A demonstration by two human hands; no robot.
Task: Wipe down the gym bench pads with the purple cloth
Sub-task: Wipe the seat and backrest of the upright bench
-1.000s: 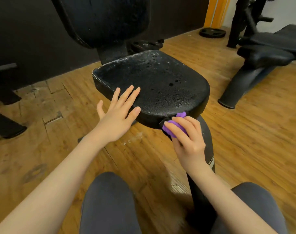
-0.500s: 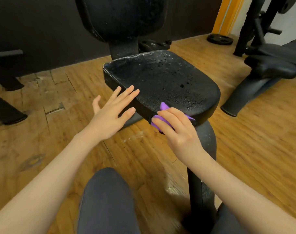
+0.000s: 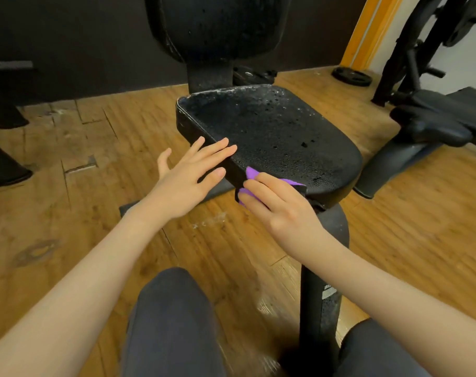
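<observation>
Droplets cover the whole top of the seat pad (image 3: 272, 131), so the wiping looks barely begun. The right hand (image 3: 280, 208) presses the purple cloth (image 3: 251, 174) against the pad's near edge, fingers curled over it. The left hand (image 3: 188, 175) lies flat, fingers straight, steadying the pad's side and holding nothing. Best bet: spread the cloth wider, sweep in long overlapping strokes toward the back pad (image 3: 218, 25), which is spotted too.

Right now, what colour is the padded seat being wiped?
Black padded seat, speckled with droplets; head view.
</observation>
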